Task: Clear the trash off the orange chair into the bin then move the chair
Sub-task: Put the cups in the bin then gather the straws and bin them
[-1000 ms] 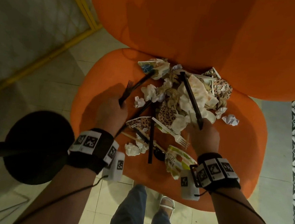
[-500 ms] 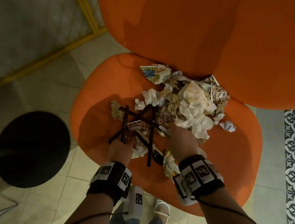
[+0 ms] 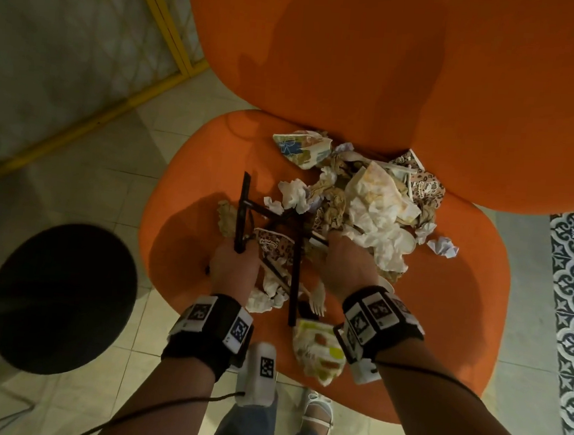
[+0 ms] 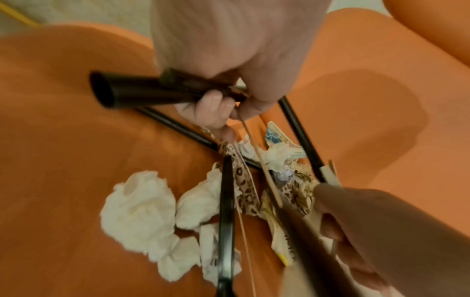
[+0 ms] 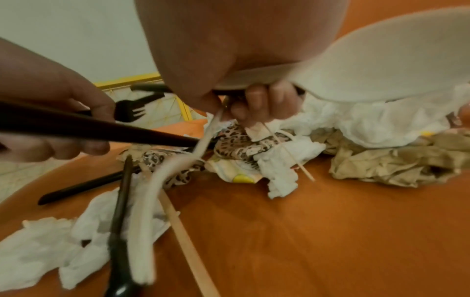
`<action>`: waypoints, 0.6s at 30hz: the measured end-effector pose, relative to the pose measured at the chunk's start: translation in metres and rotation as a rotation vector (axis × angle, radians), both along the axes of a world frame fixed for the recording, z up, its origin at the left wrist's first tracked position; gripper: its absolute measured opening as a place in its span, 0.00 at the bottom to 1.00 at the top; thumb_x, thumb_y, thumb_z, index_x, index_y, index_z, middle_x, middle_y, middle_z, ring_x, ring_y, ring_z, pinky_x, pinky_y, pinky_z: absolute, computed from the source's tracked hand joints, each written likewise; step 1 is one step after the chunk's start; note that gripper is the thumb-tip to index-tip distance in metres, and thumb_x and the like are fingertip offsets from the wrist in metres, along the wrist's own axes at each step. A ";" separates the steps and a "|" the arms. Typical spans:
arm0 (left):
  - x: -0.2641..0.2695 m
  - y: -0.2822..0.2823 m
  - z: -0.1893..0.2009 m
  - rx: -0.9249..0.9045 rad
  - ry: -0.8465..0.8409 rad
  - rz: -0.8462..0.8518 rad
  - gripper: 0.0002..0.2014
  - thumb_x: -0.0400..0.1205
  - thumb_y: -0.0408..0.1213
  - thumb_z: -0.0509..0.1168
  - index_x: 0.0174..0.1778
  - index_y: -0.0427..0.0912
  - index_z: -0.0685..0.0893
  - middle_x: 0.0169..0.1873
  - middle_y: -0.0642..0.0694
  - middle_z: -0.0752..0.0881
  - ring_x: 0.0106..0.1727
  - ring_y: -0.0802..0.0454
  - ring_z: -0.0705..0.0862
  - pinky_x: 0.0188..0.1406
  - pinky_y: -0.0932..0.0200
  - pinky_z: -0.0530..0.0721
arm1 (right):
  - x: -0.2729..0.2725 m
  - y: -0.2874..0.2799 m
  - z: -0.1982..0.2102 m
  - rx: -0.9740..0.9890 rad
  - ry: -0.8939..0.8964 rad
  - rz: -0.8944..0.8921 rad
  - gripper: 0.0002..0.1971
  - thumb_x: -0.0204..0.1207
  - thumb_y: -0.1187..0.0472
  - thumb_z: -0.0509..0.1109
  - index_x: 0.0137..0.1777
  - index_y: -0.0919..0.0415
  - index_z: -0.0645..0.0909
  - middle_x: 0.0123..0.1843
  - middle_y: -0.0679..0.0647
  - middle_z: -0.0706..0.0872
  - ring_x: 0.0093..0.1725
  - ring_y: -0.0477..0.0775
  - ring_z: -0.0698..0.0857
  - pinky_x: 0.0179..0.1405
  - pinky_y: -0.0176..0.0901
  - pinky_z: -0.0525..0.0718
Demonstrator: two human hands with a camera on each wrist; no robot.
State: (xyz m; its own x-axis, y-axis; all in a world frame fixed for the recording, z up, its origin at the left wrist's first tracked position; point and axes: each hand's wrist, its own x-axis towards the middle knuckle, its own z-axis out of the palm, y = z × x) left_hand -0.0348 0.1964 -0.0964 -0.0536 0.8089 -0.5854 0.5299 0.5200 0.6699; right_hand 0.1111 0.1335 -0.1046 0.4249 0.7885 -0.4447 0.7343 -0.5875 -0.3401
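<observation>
Left hand [image 3: 233, 264]: curled round black plastic cutlery [image 3: 243, 214].
Right hand [image 3: 347, 263]: fingers curled, pinching sticks and cutlery (paper plate above).
Trash [image 3: 365, 203]: heaped mid-seat on the orange chair [image 3: 444, 298].
Advice: bundle the long pieces first, tips aligned.

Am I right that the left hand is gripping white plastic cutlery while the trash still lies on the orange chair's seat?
Not quite: the cutlery in the left hand is black, not white, as the left wrist view shows. The trash does lie on the orange chair.
</observation>
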 end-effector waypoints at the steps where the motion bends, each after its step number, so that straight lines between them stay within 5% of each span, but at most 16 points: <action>1: 0.001 0.003 0.003 0.040 0.006 -0.015 0.08 0.82 0.38 0.60 0.38 0.43 0.76 0.26 0.48 0.74 0.25 0.53 0.72 0.23 0.60 0.65 | 0.002 -0.001 0.001 0.036 -0.003 0.000 0.14 0.81 0.50 0.60 0.57 0.59 0.75 0.51 0.58 0.85 0.49 0.62 0.86 0.43 0.51 0.83; 4: 0.002 0.013 0.010 0.152 0.010 -0.049 0.06 0.83 0.38 0.60 0.52 0.41 0.79 0.31 0.51 0.79 0.28 0.55 0.75 0.26 0.61 0.71 | 0.012 -0.004 0.008 0.176 0.006 -0.026 0.12 0.81 0.53 0.60 0.54 0.62 0.74 0.47 0.61 0.84 0.44 0.65 0.85 0.40 0.52 0.81; 9: 0.008 0.032 0.010 0.194 0.021 -0.100 0.05 0.84 0.35 0.59 0.54 0.42 0.76 0.38 0.47 0.86 0.28 0.57 0.78 0.20 0.67 0.73 | 0.031 0.001 0.020 0.348 0.046 -0.165 0.11 0.81 0.57 0.59 0.56 0.63 0.75 0.41 0.63 0.85 0.37 0.65 0.83 0.34 0.56 0.83; 13: 0.010 0.045 0.002 0.168 0.106 -0.150 0.15 0.85 0.45 0.57 0.57 0.37 0.79 0.45 0.37 0.85 0.37 0.46 0.82 0.29 0.56 0.74 | 0.053 0.011 0.025 0.405 0.079 -0.276 0.11 0.82 0.60 0.59 0.57 0.67 0.74 0.42 0.65 0.86 0.36 0.65 0.83 0.30 0.51 0.78; 18: -0.001 0.041 -0.015 0.171 0.115 -0.244 0.15 0.86 0.48 0.55 0.63 0.44 0.75 0.48 0.41 0.86 0.47 0.37 0.86 0.46 0.46 0.85 | 0.065 0.019 0.023 0.452 0.154 -0.313 0.11 0.81 0.62 0.60 0.57 0.69 0.76 0.40 0.64 0.84 0.37 0.65 0.82 0.34 0.53 0.80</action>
